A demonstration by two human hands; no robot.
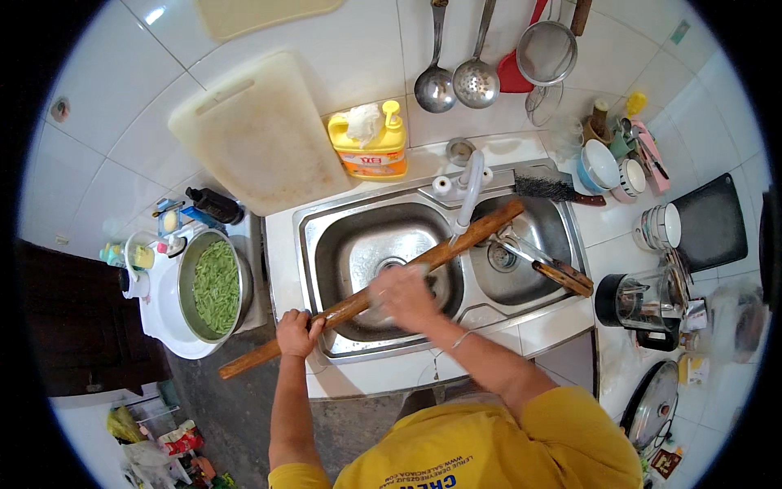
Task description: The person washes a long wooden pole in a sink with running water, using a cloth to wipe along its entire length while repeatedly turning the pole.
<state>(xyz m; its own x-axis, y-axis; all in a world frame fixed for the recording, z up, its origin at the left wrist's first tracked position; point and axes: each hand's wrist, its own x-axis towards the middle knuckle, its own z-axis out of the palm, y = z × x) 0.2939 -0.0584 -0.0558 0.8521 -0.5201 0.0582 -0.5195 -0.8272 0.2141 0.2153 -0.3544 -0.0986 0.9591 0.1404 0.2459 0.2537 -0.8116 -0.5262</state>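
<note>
A long brown wooden stick, like a rolling pin, slants across the double steel sink. Its lower left end juts past the counter edge and its upper right end reaches over the right basin. My left hand is closed round the stick near the sink's front left corner. Over the left basin, my right hand lies on the stick, smeared by motion, so its fingers do not show clearly. Beyond the stick, the white faucet leans over the sink.
Wooden-handled utensils lie across the right basin. A cleaver rests behind it. At left stands a steel bowl of cut green beans. A yellow detergent jug and a cutting board stand behind; a blender is at right.
</note>
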